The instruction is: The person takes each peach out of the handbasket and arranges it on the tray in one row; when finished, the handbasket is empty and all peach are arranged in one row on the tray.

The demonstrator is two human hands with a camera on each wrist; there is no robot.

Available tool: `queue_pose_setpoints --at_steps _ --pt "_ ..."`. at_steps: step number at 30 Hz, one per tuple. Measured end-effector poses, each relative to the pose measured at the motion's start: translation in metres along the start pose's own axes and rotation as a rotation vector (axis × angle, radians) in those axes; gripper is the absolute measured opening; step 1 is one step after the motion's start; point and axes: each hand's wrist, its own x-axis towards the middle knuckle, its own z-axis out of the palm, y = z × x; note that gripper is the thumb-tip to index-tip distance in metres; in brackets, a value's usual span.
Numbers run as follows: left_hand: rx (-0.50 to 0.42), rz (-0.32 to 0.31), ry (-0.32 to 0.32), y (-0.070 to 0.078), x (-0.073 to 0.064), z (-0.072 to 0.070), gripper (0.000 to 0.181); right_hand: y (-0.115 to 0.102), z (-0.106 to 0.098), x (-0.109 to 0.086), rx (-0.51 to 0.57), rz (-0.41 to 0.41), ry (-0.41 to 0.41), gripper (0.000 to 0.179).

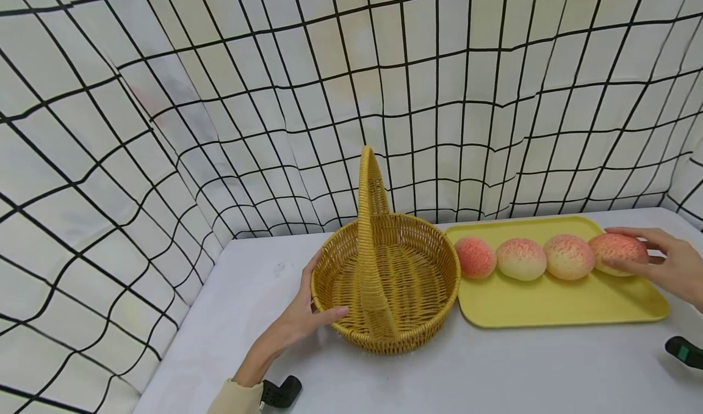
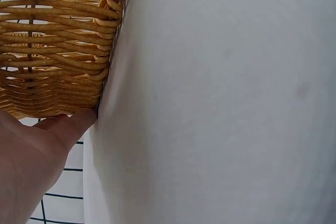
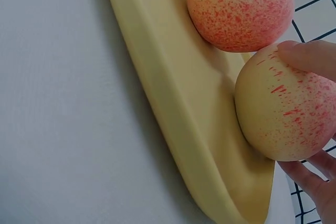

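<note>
A round wicker basket (image 1: pixel 409 334) with a tall arched handle stands on the table, nothing inside it. My left hand (image 1: pixel 307 313) grips its left side, thumb over the rim; in the left wrist view, fingers (image 2: pixel 79 121) reach the woven wall near its base. To the right, a yellow tray (image 1: pixel 549 307) carries a row of peaches. At the right end, my right hand (image 1: pixel 667 264) holds the last peach (image 1: pixel 620 252), thumb and fingers on opposite sides. In the right wrist view this peach (image 3: pixel 283 108) is by the tray's end, touching its neighbour (image 3: pixel 239 9).
The other peaches on the tray are a redder one (image 1: pixel 475 257) nearest the basket and two paler ones (image 1: pixel 522 259). A white table (image 1: pixel 428 383) lies beneath everything. White cloth with a black grid net (image 1: pixel 307 96) rises behind and at the left.
</note>
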Motion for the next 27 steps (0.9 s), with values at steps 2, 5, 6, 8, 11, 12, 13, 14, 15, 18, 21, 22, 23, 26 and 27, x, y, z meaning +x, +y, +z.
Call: queue_pose_setpoints --at_steps 2,5,6,8,11,12,13,14,15,18,21,22,23,26,27 --pt "0.004 0.006 0.000 0.0013 0.0009 -0.0006 0.119 -0.0011 -0.0015 -0.0003 0.007 0.012 0.001 0.065" --pt "0.003 0.008 0.000 0.0023 0.0016 -0.0016 0.119 -0.0036 -0.0028 -0.0009 0.016 0.036 -0.016 0.068" --pt "0.003 0.010 -0.001 0.0021 0.0018 -0.0019 0.119 -0.0042 -0.0030 -0.0009 0.017 0.039 -0.021 0.068" --pt "0.001 0.015 -0.003 0.0018 0.0018 -0.0018 0.120 -0.0045 -0.0034 -0.0011 0.012 0.043 -0.027 0.067" --pt "-0.002 0.017 -0.008 0.0001 0.0016 -0.0017 0.120 -0.0036 -0.0030 -0.0011 0.008 0.049 -0.030 0.065" --pt "-0.003 0.013 -0.008 -0.0006 0.0014 -0.0016 0.119 -0.0031 -0.0030 -0.0010 0.007 0.055 -0.034 0.065" --pt "-0.005 0.008 -0.007 -0.0012 0.0011 -0.0014 0.119 -0.0025 -0.0029 -0.0009 0.008 0.062 -0.040 0.065" --pt "-0.004 0.006 -0.006 -0.0017 0.0008 -0.0015 0.119 -0.0020 -0.0027 -0.0008 0.008 0.066 -0.046 0.066" --pt "-0.004 0.003 -0.006 -0.0021 0.0005 -0.0015 0.119 -0.0015 -0.0025 -0.0003 0.007 0.068 -0.049 0.067" --pt "-0.007 -0.001 -0.005 -0.0024 -0.0003 -0.0019 0.119 -0.0002 -0.0024 0.0016 -0.010 0.072 -0.064 0.069" --pt "-0.013 -0.001 -0.010 -0.0023 0.0001 -0.0021 0.119 0.0009 -0.0031 0.0031 -0.027 0.080 -0.082 0.070" --pt "-0.017 0.000 -0.013 -0.0020 0.0003 -0.0023 0.119 0.0012 -0.0033 0.0035 -0.034 0.083 -0.087 0.070" --pt "-0.017 0.001 -0.017 -0.0019 0.0007 -0.0022 0.120 0.0011 -0.0040 0.0040 -0.035 0.080 -0.092 0.070" --pt "-0.016 0.009 -0.027 -0.0009 0.0013 -0.0026 0.121 -0.0009 -0.0041 0.0044 -0.052 0.051 -0.095 0.067" --pt "-0.015 0.012 -0.030 -0.0005 0.0013 -0.0028 0.121 -0.0022 -0.0039 0.0047 -0.059 0.034 -0.091 0.066"
